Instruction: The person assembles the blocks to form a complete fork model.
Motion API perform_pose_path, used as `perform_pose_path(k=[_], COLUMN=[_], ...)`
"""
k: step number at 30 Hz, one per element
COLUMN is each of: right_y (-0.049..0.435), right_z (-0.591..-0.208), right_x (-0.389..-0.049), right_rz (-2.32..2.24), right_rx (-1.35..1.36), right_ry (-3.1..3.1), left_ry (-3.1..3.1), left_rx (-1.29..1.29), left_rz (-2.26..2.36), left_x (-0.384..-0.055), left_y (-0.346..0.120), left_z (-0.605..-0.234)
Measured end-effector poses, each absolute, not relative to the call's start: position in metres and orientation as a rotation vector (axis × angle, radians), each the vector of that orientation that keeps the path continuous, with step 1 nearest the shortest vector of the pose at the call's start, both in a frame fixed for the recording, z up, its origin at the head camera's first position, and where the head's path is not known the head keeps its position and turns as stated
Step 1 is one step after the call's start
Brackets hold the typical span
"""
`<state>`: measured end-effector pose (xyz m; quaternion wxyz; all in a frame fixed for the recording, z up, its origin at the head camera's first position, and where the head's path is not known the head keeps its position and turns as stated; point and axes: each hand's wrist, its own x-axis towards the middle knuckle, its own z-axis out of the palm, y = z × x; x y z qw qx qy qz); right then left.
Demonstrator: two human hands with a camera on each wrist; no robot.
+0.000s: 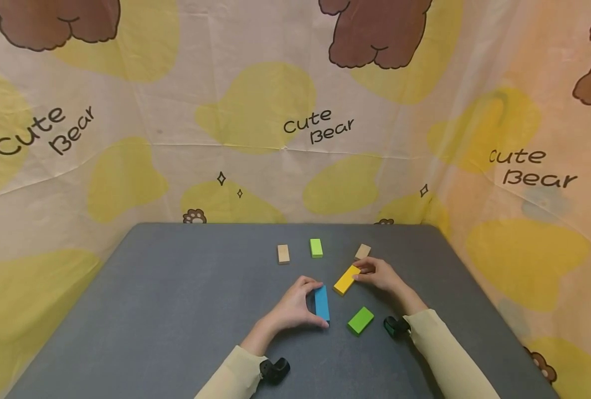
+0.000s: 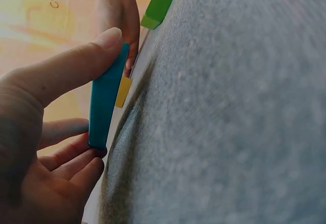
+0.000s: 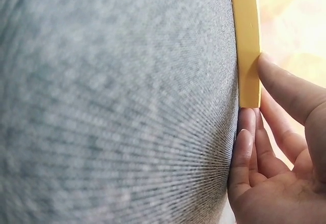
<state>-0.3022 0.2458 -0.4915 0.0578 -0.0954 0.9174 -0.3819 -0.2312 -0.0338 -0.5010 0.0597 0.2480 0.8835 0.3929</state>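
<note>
My left hand (image 1: 293, 306) grips a blue block (image 1: 322, 303) by its two ends, thumb at the near end and fingertips at the far one. In the left wrist view the blue block (image 2: 107, 102) stands out from the cloth-like surface, with a shadow beneath it. To the right and slightly farther off, my right hand (image 1: 384, 277) pinches the far right end of a yellow block (image 1: 347, 280), which lies slantwise. The right wrist view shows the thumb on the face of the yellow block (image 3: 247, 46), with other fingertips at its end.
A green block (image 1: 360, 321) lies between the forearms on the grey table (image 1: 175, 310). Farther back are a tan block (image 1: 283, 254), a light green block (image 1: 316, 248) and another tan block (image 1: 362, 251) just beyond my right fingers. A printed curtain (image 1: 255, 188) hangs behind.
</note>
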Motion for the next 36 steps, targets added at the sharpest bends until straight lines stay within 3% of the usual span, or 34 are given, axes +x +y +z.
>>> perform_pose_path(k=[36], right_y=[0.2468], right_z=[-0.4927], right_x=[-0.3038], right_rz=[-1.162], right_rx=[-0.331], right_ry=[2.778], left_ry=[2.702], left_rx=[0.775], left_rz=[1.105], left_x=[-0.2278], left_y=[-0.0291], left_z=[-0.5028])
